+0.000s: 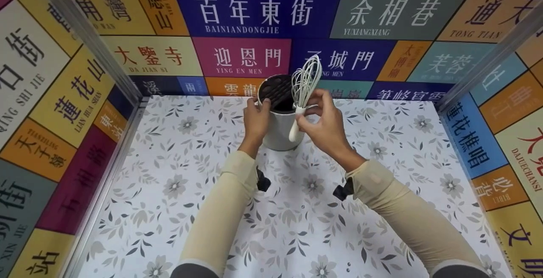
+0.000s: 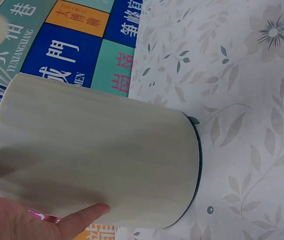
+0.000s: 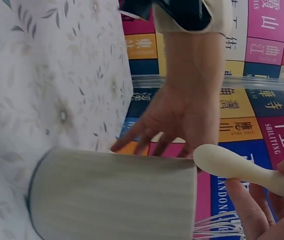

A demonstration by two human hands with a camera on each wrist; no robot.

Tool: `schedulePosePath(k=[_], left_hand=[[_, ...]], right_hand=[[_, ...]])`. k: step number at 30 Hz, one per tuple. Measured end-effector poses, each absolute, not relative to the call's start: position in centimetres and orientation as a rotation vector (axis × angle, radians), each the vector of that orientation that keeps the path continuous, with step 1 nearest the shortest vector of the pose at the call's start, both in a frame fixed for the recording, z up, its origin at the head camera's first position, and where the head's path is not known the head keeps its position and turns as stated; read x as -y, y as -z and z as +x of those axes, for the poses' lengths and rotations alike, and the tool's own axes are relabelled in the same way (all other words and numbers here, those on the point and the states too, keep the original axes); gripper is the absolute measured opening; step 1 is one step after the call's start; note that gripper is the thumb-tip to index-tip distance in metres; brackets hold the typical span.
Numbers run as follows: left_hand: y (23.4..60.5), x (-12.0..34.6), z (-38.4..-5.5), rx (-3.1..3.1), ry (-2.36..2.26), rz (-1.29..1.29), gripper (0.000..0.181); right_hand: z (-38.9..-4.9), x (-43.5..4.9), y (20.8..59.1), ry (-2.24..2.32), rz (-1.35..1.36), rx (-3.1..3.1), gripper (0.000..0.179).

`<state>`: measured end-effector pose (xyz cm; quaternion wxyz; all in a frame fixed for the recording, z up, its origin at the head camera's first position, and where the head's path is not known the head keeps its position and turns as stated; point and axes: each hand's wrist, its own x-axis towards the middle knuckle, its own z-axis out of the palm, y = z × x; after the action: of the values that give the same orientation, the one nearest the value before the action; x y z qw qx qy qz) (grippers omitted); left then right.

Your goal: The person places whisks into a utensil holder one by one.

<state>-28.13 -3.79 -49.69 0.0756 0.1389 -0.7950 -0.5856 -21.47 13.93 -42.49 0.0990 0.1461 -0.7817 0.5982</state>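
Observation:
A pale utensil canister [image 1: 281, 131] stands upright on the table near the back wall. My left hand [image 1: 257, 119] grips its left rim, thumb over the edge and fingers along the outer side; one finger lies against the wall in the left wrist view. My right hand [image 1: 326, 121] pinches a white whisk [image 1: 306, 83] near its collar, wires up and the rounded handle [image 3: 222, 161] pointing down before the canister's right side. White wire loops [image 3: 219, 227] also show at the canister's mouth. A dark slotted piece [image 1: 275, 89] is visible inside the opening; the canister's bottom inside is hidden.
The tabletop [image 1: 186, 223] has a leaf-and-flower print. Colourful panels with large characters form the back wall [image 1: 254, 8], left wall [image 1: 38, 99] and right wall [image 1: 509, 142] close around it. Clear strips [image 1: 91, 36] run along the corners.

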Motion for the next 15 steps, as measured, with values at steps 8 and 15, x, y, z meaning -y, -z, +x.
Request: schedulePosePath(k=[8,15], left_hand=[[49.6,3.7,-28.2,2.384,1.753,0.437,0.048],[49.5,3.8,-28.1,2.39,1.759,0.445,0.048]], right_hand=[[-23.4,-12.6,41.0,-1.501,0.532,2.161,0.09],[-25.3,-11.5,40.2,-1.434,0.552,2.114,0.093]])
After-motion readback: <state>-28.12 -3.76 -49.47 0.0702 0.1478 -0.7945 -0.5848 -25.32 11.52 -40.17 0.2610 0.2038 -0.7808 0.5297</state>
